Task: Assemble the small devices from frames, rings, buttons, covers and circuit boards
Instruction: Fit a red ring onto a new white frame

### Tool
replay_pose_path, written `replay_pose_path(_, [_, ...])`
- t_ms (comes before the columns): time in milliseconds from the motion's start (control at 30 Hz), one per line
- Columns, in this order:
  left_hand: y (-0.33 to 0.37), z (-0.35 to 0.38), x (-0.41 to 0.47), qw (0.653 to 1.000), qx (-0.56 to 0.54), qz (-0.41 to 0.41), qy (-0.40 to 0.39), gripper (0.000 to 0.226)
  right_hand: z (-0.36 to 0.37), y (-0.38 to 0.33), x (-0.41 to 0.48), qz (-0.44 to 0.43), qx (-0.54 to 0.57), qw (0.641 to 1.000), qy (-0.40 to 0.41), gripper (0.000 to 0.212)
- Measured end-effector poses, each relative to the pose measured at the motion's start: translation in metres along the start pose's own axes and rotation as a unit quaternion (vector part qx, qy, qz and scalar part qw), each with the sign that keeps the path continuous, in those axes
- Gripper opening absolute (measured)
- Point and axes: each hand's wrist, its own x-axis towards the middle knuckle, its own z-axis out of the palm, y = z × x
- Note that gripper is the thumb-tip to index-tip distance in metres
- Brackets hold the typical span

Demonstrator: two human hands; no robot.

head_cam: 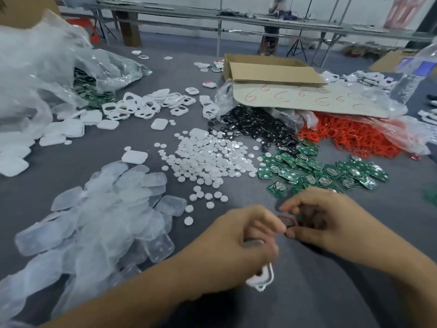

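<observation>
Two hands meet on a small red ring (pixel 287 220) above the near edge of the grey cloth-covered bench (pixel 307 292).

The left hand (pixel 236 245) curls its lower fingers round a white plastic frame (pixel 261 278) and its fingertips pinch the ring; the right hand (pixel 326 218) pinches the same ring from the other side. Just beyond lie green circuit boards (pixel 319 169) toward the right edge, white round buttons (pixel 208 159) mid-bench, and clear soft covers (pixel 106 209) toward the left edge. Farther back sit a heap of red rings (pixel 354 138) and an open cardboard box (pixel 272 69).
</observation>
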Motion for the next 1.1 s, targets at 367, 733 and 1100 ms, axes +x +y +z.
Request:
replay_pose_path(367, [-0.015,-0.011,0.0,0.991,0.087,0.093,-0.031,0.053,0.011,-0.002,-0.001,0.009,0.172,0.985,-0.011,0.017])
replay_pose_path(733, [-0.013,-0.011,0.008,0.986,-0.031,0.107,0.127,0.009,0.032,-0.029,0.005,-0.007,0.371,0.926,0.075,0.028])
replay_pose_path(1100, [-0.012,-0.018,0.013,0.985,-0.121,0.082,0.086,0.007,0.041,-0.028,0.007,-0.021,0.479,0.87,0.115,0.031])
